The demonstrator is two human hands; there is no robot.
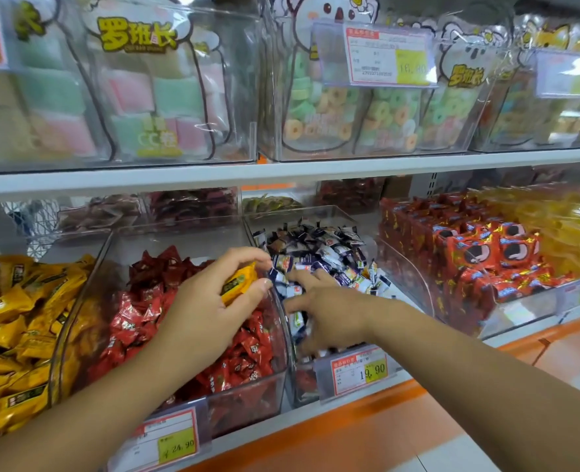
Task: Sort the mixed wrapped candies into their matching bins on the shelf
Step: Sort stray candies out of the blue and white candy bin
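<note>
Pinched yellow candy (237, 284) in left hand (206, 301), mid-frame.
Long axis tilted up-right; matching yellow pile (16, 318) lower left, nearer that hand. Right hand (329, 318) released, spread among purple candies (315, 247).

White metal shelf w/ orange front edge (349, 412) carried clear plastic bins side by side: red-candy bin (247, 403), purple-white-candy bin (303, 383), red-snack-pack bin (520, 313).
</note>
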